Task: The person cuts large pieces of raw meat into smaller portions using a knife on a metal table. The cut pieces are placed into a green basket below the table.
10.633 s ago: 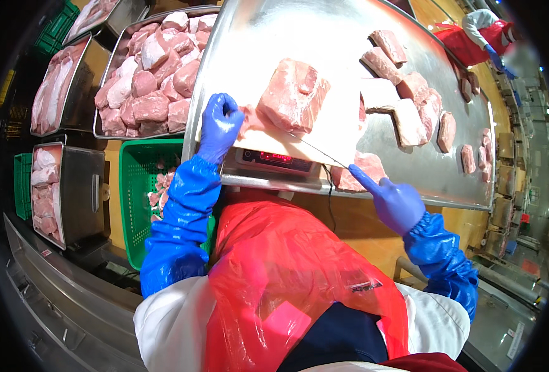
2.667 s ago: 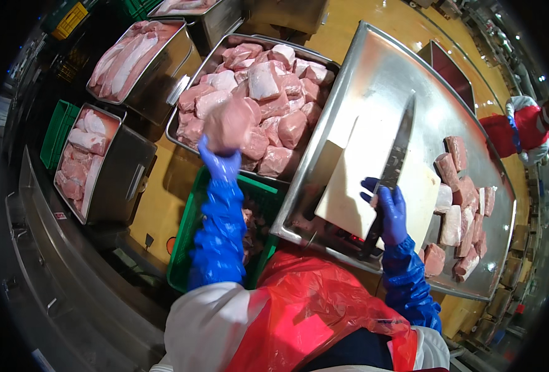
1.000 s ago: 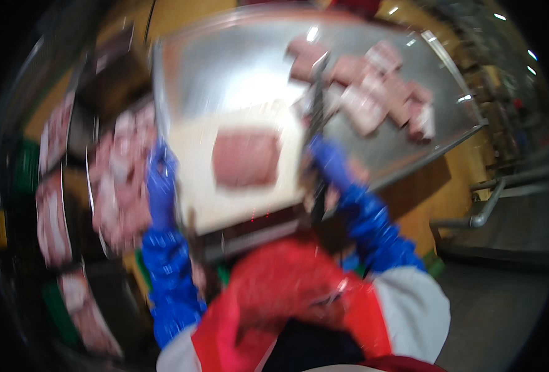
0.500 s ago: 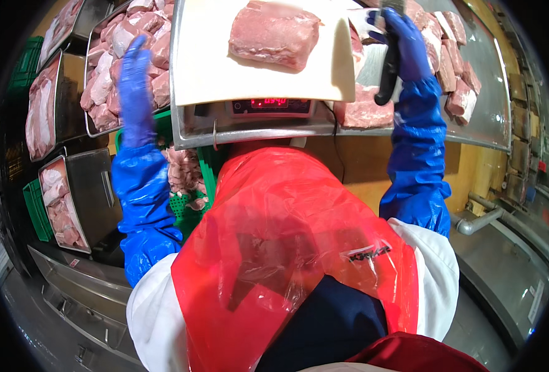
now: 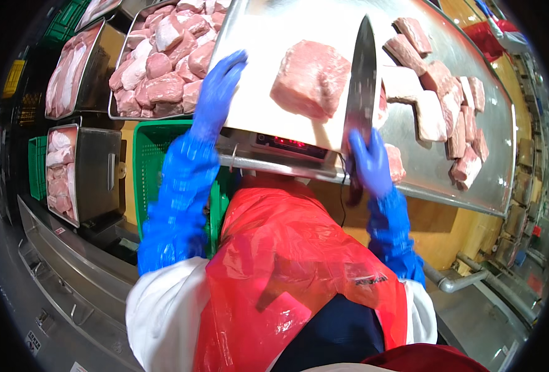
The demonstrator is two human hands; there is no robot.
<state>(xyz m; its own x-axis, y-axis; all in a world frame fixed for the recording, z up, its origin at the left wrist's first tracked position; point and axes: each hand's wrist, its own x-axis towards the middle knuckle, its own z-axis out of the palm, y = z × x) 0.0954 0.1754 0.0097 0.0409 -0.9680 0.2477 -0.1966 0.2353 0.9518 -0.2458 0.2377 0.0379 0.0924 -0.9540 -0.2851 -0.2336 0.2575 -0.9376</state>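
My right hand (image 5: 371, 162), in a blue glove, is closed round the handle of a large knife (image 5: 362, 80). The broad blade points away from me along the right side of a white cutting board (image 5: 254, 68). On that board lies a thick pink slab of meat (image 5: 310, 77), just left of the blade and apart from my left hand. My left hand (image 5: 220, 96), also gloved in blue, is at the board's left edge with its fingers stretched out and nothing in them. A scale (image 5: 290, 146) with a lit red display sits under the board's near edge.
Several cut meat pieces (image 5: 432, 115) lie on the steel table (image 5: 466, 193) at right. Left of the board stands a metal tray heaped with meat (image 5: 163, 87). A green crate (image 5: 141, 177) is below it. Another person's sleeve (image 5: 511, 40) shows at far right.
My view has turned, shifting the table. The left hand has moved from above the meat tray to the board's edge. My right hand has come nearer, with the blade now pointing away over the board.
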